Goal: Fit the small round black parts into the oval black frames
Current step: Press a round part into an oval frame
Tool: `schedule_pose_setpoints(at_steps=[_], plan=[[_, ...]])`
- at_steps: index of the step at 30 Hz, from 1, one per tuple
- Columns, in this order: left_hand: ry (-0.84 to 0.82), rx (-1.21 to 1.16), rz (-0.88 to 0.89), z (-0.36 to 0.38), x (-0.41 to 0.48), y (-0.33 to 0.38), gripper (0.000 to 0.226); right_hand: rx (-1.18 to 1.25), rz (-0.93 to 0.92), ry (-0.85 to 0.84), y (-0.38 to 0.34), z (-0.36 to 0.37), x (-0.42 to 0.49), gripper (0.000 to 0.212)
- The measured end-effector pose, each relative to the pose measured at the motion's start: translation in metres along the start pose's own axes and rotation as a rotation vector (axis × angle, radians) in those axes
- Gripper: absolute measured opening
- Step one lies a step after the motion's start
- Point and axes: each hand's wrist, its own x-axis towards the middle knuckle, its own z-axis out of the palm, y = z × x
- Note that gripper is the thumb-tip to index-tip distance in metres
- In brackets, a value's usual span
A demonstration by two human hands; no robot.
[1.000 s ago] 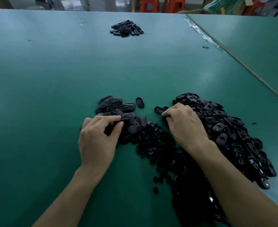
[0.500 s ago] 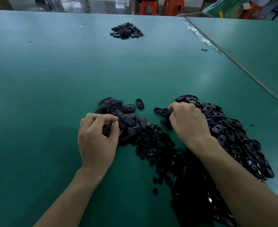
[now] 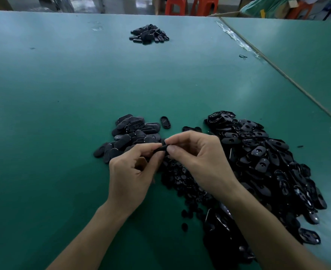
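My left hand (image 3: 133,172) and my right hand (image 3: 197,158) meet above the table, both pinching one black oval frame (image 3: 159,149) between their fingertips. Most of that piece is hidden by my fingers, so I cannot tell whether a round part sits in it. Just behind my left hand lies a heap of matt oval pieces (image 3: 133,133). A spread of small round black parts (image 3: 182,178) lies under my hands. To the right is a big pile of glossy oval frames (image 3: 264,160) with holes. One single oval frame (image 3: 165,122) lies apart.
The green table (image 3: 63,94) stretches far ahead, with a small heap of black pieces (image 3: 148,34) at its far middle. A seam with clear tape (image 3: 238,41) joins a second green table on the right. Orange stools (image 3: 192,4) stand beyond the far edge.
Both hands have lifted off their piles and come together in the middle. The left came up from the matt heap, the right from the glossy pile, and they now share one black piece.
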Motion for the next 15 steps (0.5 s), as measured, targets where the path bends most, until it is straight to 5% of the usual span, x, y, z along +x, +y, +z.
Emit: schedule_pose_setpoints(at_steps=[15], plan=[[-0.053, -0.245, -0.154, 0.0049, -0.0004, 0.0028, 0.030, -0.129, 0.034, 0.003, 0.0098, -0.0083, -0.0015, 0.007]])
